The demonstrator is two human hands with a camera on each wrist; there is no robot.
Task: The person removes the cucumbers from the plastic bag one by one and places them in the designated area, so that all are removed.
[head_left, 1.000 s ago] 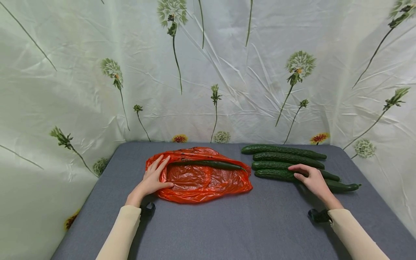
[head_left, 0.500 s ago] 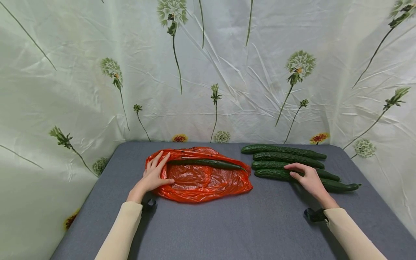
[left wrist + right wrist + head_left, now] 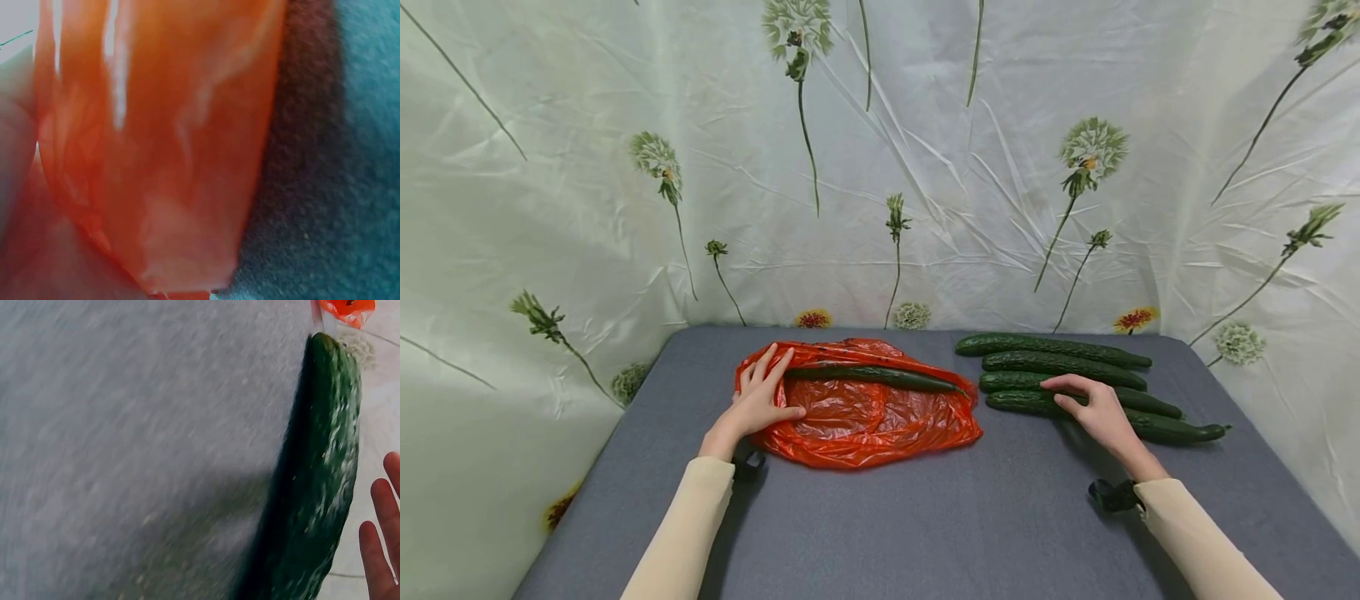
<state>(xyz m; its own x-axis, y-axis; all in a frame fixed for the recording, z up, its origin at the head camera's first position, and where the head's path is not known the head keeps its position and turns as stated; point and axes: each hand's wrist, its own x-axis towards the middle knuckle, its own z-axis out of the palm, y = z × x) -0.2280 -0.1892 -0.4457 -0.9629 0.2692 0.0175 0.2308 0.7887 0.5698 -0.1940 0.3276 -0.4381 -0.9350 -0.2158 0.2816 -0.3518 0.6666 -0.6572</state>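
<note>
In the head view, my left hand [image 3: 756,408] rests on the left end of a crumpled red plastic bag [image 3: 838,456], fingers spread and thumb over its mouth. One long cucumber [image 3: 876,376] lies along the bag's far inner side. The left wrist view is mostly filled by the bag's film [image 3: 181,150]. My right hand [image 3: 1097,417] hovers over the row of cucumbers at the right with nothing in its grasp. Closest to it is the front cucumber [image 3: 1180,430]; in the right wrist view the fingertips [image 3: 375,556] show beside that cucumber [image 3: 319,475], apart from it.
Behind the front cucumber lie three more: one [image 3: 1000,381] partly under the right hand, another [image 3: 1060,363], and the rearmost [image 3: 1045,345]. All rest on a grey cloth-covered table [image 3: 910,533]. A white floral curtain [image 3: 962,192] hangs at its back edge.
My right hand has slid left along the row of cucumbers. The left hand has shifted slightly on the bag. Bag and cucumbers keep their places.
</note>
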